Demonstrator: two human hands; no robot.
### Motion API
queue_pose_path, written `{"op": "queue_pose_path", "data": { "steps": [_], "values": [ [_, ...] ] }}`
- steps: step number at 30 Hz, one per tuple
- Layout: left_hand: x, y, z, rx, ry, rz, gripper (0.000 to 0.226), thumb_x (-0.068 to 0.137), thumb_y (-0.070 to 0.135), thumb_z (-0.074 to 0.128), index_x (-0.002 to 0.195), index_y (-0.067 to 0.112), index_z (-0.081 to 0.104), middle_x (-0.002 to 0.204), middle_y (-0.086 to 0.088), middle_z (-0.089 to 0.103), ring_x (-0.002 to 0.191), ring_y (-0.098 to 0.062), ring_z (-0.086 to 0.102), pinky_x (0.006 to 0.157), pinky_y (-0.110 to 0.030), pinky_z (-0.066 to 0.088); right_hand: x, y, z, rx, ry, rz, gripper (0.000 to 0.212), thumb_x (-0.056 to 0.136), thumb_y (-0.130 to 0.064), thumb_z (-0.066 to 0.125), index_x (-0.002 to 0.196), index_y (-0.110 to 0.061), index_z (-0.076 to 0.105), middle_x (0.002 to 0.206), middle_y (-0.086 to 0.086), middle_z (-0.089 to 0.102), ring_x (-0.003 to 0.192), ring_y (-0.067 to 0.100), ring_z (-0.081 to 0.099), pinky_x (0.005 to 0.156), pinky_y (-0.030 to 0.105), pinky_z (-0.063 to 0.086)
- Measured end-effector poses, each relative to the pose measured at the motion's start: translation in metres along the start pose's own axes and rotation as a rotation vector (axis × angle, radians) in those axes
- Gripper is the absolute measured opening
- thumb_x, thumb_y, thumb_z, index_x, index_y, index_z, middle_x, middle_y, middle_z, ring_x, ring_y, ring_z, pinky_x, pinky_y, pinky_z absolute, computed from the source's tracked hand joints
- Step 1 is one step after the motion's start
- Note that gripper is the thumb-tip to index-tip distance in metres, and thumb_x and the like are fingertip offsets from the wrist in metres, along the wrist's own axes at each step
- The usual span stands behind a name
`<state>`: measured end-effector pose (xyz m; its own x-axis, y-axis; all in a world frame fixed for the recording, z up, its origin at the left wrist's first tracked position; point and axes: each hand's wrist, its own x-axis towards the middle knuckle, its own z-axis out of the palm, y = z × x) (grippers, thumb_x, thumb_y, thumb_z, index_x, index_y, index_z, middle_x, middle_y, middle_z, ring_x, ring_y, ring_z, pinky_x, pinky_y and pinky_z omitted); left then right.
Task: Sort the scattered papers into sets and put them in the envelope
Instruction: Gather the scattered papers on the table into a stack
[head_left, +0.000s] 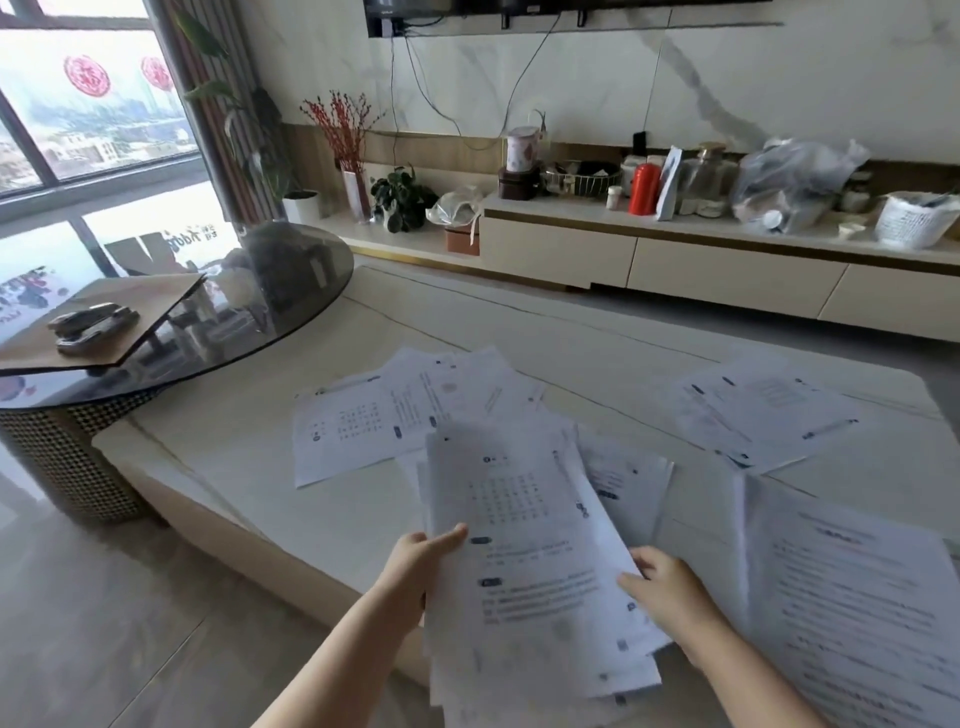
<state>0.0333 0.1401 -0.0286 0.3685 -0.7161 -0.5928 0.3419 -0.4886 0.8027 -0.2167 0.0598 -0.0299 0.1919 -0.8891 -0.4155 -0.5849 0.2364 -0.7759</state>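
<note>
Both hands, left (423, 558) and right (667, 584), grip a thin stack of printed sheets (530, 561) above the glossy pale table (218, 447).

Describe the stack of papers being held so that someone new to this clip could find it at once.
Start at the long pale table in the foreground, strewn with printed sheets. At its near edge, the held stack is gripped between the left hand and the right hand. Unlike the loose sheets lying flat beyond it, it is lifted and tilted toward the camera.
</note>
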Motion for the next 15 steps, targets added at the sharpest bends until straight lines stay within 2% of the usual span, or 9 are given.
{"op": "queue_pose_path", "data": {
  "steps": [2,4,6,8,11,13,15],
  "values": [
    [0.008,0.003,0.004,0.036,0.006,0.046,0.020,0.085,0.009,0.069,0.102,0.002,0.060,0.097,-0.019,0.070,0.083,-0.033,0.069,0.074,-0.044,0.059,0.009,-0.006,0.000,-0.133,0.042,-0.027,0.009,0.089,-0.017,0.059,0.094,-0.015,0.066,0.098,0.007,0.069,0.091,0.025,0.063,0.078,0.033,0.048],
    [0.017,0.006,0.010,0.063,-0.008,0.059,0.030,0.083,0.006,0.070,0.109,0.006,0.055,0.106,-0.017,0.068,0.093,-0.034,0.068,0.082,-0.051,0.056,0.019,-0.014,-0.007,-0.214,0.180,-0.027,0.031,0.090,-0.022,0.059,0.118,-0.010,0.062,0.116,0.010,0.064,0.108,0.028,0.058,0.085,0.031,0.044],
    [0.021,0.008,0.014,0.070,-0.018,0.053,0.031,0.083,0.001,0.069,0.110,0.006,0.053,0.108,-0.020,0.066,0.096,-0.037,0.066,0.085,-0.054,0.054,0.028,-0.021,-0.014,-0.145,0.289,0.016,0.045,0.089,-0.021,0.060,0.129,-0.002,0.052,0.126,0.016,0.058,0.115,0.033,0.054,0.090,0.035,0.043],
    [0.022,0.009,0.016,0.064,-0.053,0.050,0.037,0.080,-0.003,0.068,0.113,0.001,0.054,0.108,-0.024,0.066,0.096,-0.041,0.066,0.085,-0.054,0.054,0.036,-0.029,-0.018,0.053,0.324,0.111,0.055,0.087,-0.020,0.062,0.133,0.002,0.043,0.128,0.019,0.054,0.113,0.036,0.053,0.089,0.037,0.044],
    [0.021,0.010,0.016,0.058,-0.109,0.114,0.051,0.070,0.007,0.070,0.118,0.000,0.054,0.107,-0.025,0.067,0.096,-0.044,0.065,0.085,-0.057,0.053,0.046,-0.033,-0.024,0.282,0.287,0.206,0.064,0.083,-0.023,0.068,0.133,0.003,0.037,0.116,0.017,0.053,0.103,0.033,0.053,0.080,0.035,0.041],
    [0.020,0.015,0.014,0.062,-0.106,0.179,0.041,0.079,0.006,0.071,0.117,0.004,0.055,0.107,-0.023,0.067,0.095,-0.042,0.066,0.084,-0.058,0.053,0.052,-0.034,-0.028,0.369,0.213,0.202,0.064,0.081,-0.025,0.072,0.130,0.003,0.042,0.115,0.016,0.055,0.100,0.030,0.054,0.076,0.030,0.036],
    [0.015,0.025,0.014,0.071,-0.148,0.228,0.033,0.084,0.006,0.068,0.115,0.009,0.056,0.107,-0.020,0.068,0.095,-0.040,0.067,0.082,-0.054,0.055,0.052,-0.037,-0.033,0.446,0.104,0.164,0.056,0.079,-0.026,0.075,0.125,-0.003,0.052,0.113,0.013,0.062,0.090,0.026,0.060,0.063,0.026,0.040]
  ]
}}
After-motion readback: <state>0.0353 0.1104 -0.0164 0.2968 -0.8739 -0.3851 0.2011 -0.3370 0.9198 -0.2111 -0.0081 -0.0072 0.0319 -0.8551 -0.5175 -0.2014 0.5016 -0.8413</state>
